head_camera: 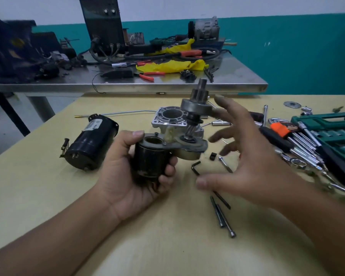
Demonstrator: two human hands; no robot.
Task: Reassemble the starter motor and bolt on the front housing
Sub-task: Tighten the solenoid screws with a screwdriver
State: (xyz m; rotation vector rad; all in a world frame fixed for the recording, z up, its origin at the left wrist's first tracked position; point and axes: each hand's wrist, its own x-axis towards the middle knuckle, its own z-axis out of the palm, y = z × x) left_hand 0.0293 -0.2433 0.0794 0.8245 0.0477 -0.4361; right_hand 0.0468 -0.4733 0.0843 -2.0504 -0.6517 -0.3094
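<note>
Gripping the black cylindrical solenoid end of the starter assembly point(150, 158) in my left hand point(127, 172), I hold it just above the pale yellow bench point(147, 246), thumb up along its left side and fingers curled under its right. The grey pinion drive gear and shaft point(195, 108) stands tilted out of the assembly's right part. My right hand point(245, 154) hovers just right of it, fingers spread wide and holding nothing. The silver aluminium front housing point(168, 116) sits on the bench just behind the assembly. The black motor body point(90, 142) lies to the left; its white label is too blurred to read. Three long dark bolts point(222, 214) and a black hex key point(196, 168) lie near me. A green socket case point(335, 134) sits at the right. Farther off stands a cluttered steel table point(237, 76) against a teal wall point(297, 52).
</note>
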